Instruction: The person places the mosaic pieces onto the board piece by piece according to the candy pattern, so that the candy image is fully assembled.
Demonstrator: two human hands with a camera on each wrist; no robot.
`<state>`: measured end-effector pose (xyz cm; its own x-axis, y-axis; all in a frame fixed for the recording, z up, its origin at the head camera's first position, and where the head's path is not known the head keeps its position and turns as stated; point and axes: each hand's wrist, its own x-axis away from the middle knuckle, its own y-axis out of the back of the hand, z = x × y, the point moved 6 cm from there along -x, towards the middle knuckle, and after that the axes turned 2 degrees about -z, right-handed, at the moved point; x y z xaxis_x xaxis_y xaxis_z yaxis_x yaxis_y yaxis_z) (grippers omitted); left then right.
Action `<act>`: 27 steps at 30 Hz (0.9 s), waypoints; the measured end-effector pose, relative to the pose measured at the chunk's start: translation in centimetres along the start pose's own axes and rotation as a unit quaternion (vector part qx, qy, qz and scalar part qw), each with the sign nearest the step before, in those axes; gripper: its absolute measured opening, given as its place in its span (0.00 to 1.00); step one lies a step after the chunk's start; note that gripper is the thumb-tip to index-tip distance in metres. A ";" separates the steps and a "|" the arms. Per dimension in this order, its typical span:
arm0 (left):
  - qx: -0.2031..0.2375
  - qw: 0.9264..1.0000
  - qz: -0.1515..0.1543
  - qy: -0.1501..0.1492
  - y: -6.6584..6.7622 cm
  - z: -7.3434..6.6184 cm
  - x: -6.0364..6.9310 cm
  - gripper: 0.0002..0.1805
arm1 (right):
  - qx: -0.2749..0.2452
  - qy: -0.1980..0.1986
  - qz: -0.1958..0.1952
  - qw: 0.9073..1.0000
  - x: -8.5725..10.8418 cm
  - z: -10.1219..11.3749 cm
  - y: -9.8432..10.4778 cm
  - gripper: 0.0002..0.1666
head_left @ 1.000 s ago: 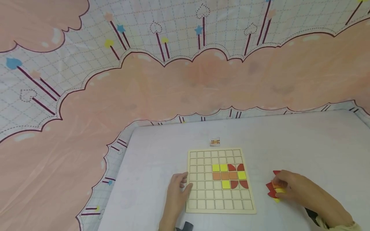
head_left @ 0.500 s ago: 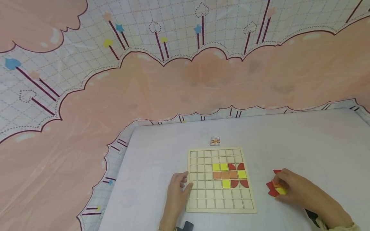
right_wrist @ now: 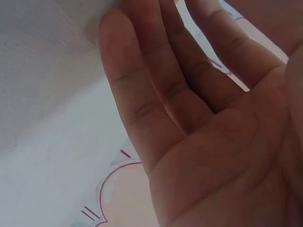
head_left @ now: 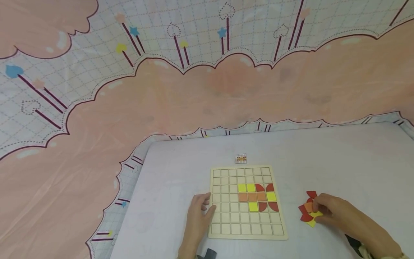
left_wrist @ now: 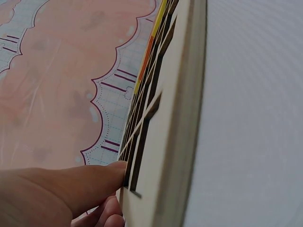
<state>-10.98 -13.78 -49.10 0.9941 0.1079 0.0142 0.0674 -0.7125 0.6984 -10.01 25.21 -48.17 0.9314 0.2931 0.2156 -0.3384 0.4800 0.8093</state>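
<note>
A square wooden grid board [head_left: 226,230] lies on the white tabletop, with yellow and orange square tiles [head_left: 252,197] and red quarter-round tiles [head_left: 273,206] set in its middle and right cells. My left hand [head_left: 197,217] holds the board's left edge; the left wrist view shows the thumb [left_wrist: 102,182] against the rim and the other fingers curled below it. To the board's right, my right hand [head_left: 339,216] is over a small pile of red, orange and yellow tiles [head_left: 305,212]. Its fingers and thumb are apart at the pile. Bent fingers [right_wrist: 128,85] fill the right wrist view, which shows no tiles.
Behind the board lies a small printed card [head_left: 240,158] with a gridded pattern. The white tabletop [head_left: 174,169] runs up to a cloth backdrop [head_left: 207,97] with cloud shapes. A dark object [head_left: 210,253] shows near the left wrist.
My right hand has drawn back slightly to the right, so more of the tile pile shows. The left hand and the board have stayed in place.
</note>
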 end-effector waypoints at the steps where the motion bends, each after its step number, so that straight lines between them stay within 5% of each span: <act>1: -0.002 1.000 0.000 0.000 0.0 0.0 0.0 0.24 | -0.003 0.002 0.001 1.000 0.0 0.0 0.0 0.17; 27: 0.002 1.000 -0.001 -0.012 0.0 0.1 0.0 0.24 | -0.034 -0.018 -0.009 0.999 0.1 0.4 0.0 0.16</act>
<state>-10.95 -13.84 -49.19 0.9957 0.0926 -0.0039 0.0692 -0.7145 0.6962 -9.88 24.87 -47.91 0.9410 0.2548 0.2228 -0.3296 0.5405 0.7741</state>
